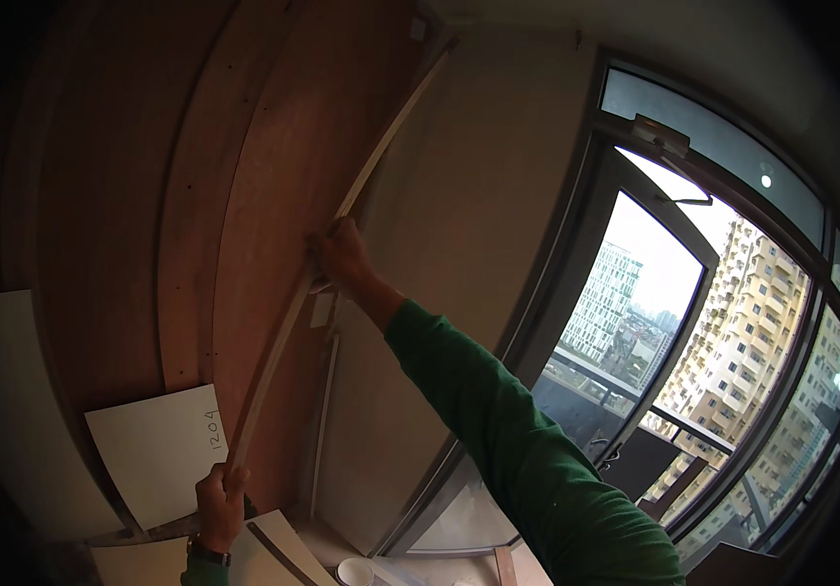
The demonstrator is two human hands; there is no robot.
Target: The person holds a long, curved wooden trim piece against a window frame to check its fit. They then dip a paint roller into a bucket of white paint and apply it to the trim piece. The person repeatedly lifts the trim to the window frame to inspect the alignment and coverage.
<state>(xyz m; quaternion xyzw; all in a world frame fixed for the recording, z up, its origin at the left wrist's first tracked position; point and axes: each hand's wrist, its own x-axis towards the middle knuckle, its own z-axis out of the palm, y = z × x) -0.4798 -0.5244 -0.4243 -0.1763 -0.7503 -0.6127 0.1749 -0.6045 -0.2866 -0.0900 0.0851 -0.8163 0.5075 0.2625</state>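
Note:
A long, thin wooden strip (pixel 273 369) stands nearly upright in front of brown wood panelling (pixel 273 186), close to the corner with a grey wall. Low down, my left hand (pixel 220 503) is closed round its bottom part, a dark watch on the wrist. Higher up, my right hand (pixel 340 256) grips the same strip near its middle, with the arm in a green sleeve stretched across the view. Above that hand the strip runs on up toward the ceiling corner. My right fingers are partly in shadow.
White boards (pixel 151 454) lean against the panelling at lower left, one with handwriting. A white bucket (pixel 354 572) stands on the floor. To the right, a dark-framed glass door (pixel 586 195) stands ajar onto a balcony, with tall buildings beyond. A slim pale strip (pixel 324 430) stands by the corner.

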